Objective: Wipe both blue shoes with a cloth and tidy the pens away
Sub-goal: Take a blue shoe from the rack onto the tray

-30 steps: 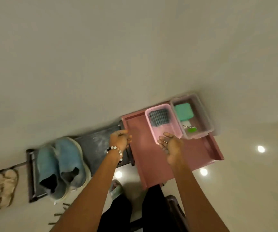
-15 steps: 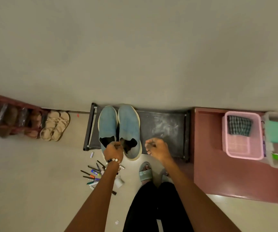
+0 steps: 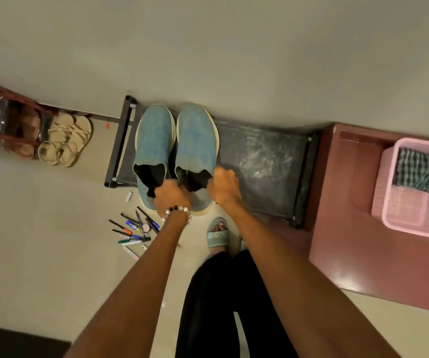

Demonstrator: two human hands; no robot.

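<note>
Both on the rack (image 3: 259, 153): left hand (image 3: 172, 198) gripping left shoe (image 3: 154, 146), right hand (image 3: 223, 187) gripping right shoe (image 3: 196, 143); pens (image 3: 135, 229) below rack.

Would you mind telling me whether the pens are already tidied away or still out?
Still out. The pens lie scattered loose on the floor, in front of the black rack.

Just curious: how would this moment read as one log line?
left hand: grips left blue shoe | right hand: grips right blue shoe | pens: on floor
</note>
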